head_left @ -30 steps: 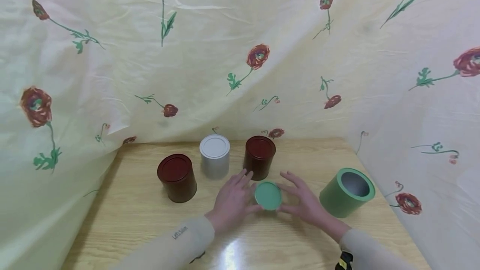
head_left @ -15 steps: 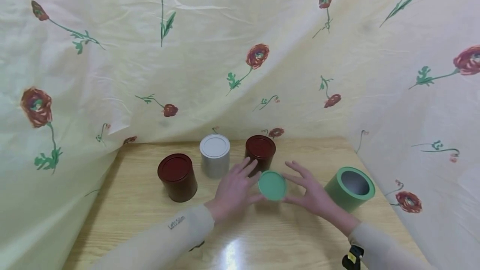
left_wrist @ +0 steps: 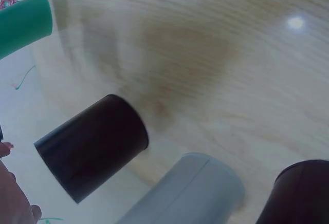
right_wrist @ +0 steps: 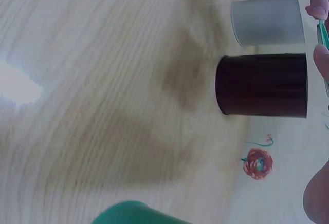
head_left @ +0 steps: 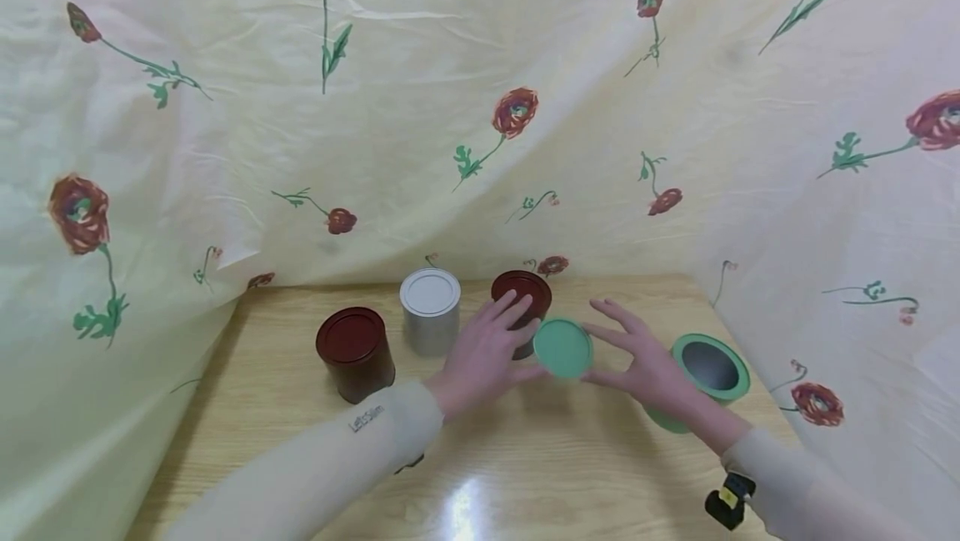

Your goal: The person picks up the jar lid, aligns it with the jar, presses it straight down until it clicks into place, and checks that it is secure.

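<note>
A round green lid (head_left: 563, 348) is held up above the table between both hands. The left hand (head_left: 487, 353) touches its left edge with fingertips and thumb. At its right edge are the index finger and thumb of the right hand (head_left: 648, 362). Other fingers are spread. The right wrist view catches the lid (right_wrist: 323, 35) edge-on, looking thin. A green canister (head_left: 711, 364) stands without a lid at the right, partly hidden by the right hand and forearm. Behind the left hand is a dark red canister (head_left: 522, 289) with its lid on, partly covered by the fingers.
Another lidded dark red canister (head_left: 351, 341) stands farther left. Between the two red ones is a grey-white canister (head_left: 430, 316), also lidded. Everything stands on a light wooden table (head_left: 517, 474). A flower-printed cloth (head_left: 420, 149) hangs behind and along both sides.
Both hands have carried the green lid rightward and away from the body, and it looks higher over the table. The right forearm now covers part of the green canister. The other canisters stay put.
</note>
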`<state>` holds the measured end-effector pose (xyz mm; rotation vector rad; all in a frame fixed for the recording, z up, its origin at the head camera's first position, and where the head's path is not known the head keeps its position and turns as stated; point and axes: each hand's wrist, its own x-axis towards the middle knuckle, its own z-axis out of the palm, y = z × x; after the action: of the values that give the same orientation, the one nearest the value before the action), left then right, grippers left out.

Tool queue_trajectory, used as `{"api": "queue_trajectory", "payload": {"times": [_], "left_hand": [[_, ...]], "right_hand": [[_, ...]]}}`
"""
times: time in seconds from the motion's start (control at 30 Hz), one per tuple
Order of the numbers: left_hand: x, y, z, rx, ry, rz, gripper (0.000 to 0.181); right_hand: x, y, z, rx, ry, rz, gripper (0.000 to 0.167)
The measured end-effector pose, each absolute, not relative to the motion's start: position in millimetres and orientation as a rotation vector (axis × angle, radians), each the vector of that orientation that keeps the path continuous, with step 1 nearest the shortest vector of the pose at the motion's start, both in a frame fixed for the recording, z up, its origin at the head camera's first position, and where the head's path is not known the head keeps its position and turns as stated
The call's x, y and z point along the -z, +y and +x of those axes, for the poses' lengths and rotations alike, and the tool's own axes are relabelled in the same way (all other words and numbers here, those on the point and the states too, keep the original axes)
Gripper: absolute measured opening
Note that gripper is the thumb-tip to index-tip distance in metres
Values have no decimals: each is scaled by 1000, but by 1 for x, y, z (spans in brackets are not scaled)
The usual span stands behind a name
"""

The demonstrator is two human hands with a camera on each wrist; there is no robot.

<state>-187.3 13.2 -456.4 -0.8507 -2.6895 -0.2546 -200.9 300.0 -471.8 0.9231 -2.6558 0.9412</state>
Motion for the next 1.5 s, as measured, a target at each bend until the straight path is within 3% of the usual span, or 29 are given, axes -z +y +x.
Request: {"api": "queue_trajectory", "payload": {"times": [0.5, 1.5], "left_hand": [[439, 45, -215, 183, -2677, -914, 72], [446, 143, -237, 39, -2794, -918, 78]], "right_hand": [[443, 330, -208, -868, -2706, 822, 68], [442, 423, -210, -835, -2668, 821, 68]]}}
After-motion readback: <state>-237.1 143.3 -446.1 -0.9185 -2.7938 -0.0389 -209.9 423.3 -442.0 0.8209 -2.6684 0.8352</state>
